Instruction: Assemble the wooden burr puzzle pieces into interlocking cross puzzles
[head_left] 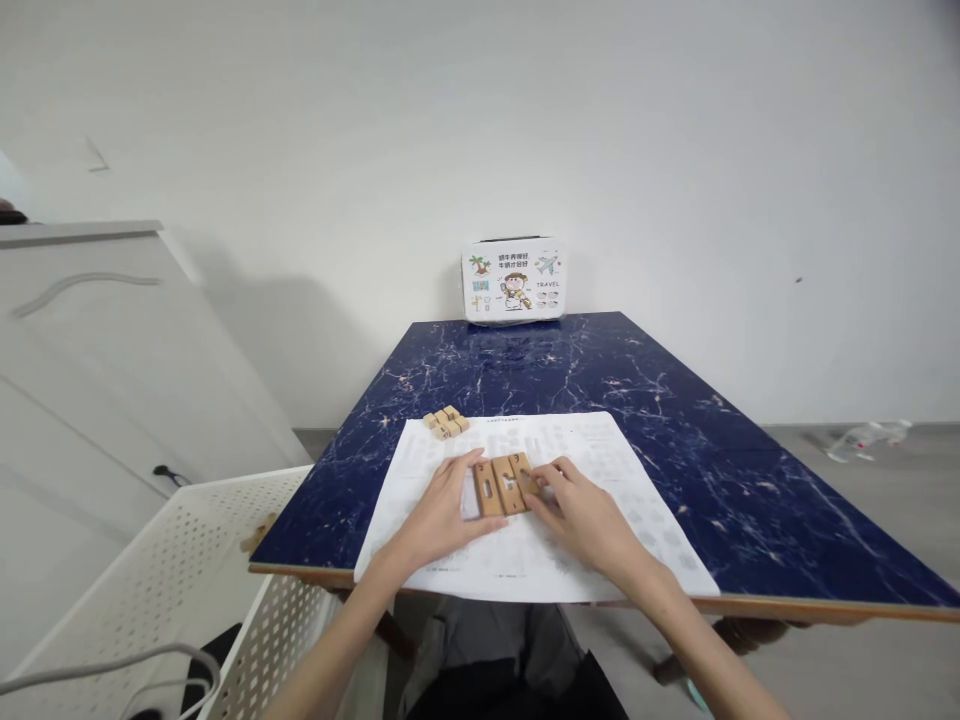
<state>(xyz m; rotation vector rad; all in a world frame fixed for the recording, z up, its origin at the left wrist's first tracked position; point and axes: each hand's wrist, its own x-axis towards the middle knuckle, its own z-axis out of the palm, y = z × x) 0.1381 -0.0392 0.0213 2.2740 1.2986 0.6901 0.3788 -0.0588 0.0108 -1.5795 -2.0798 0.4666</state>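
Note:
Three flat wooden pieces with cut-out slots and dark marks lie side by side on a printed white sheet [630, 520]. My left hand [439, 510] brackets the left wooden piece [486, 490], its fingers at the top edge and its thumb at the bottom. Between the outer two is the middle wooden piece [507, 495]. My right hand [581, 510] has its fingertips and thumb closed on the right wooden piece [523, 470], partly covering it. A cluster of small wooden blocks [448, 422] sits at the sheet's upper left corner.
The sheet lies on a blue marble-patterned table [525, 370]. A white printed case [514, 282] stands at its far edge against the wall. At lower left is a white perforated basket [277, 610] with cables; a white cabinet [112, 380] is behind it. Clear plastic [870, 440] lies on the floor at right.

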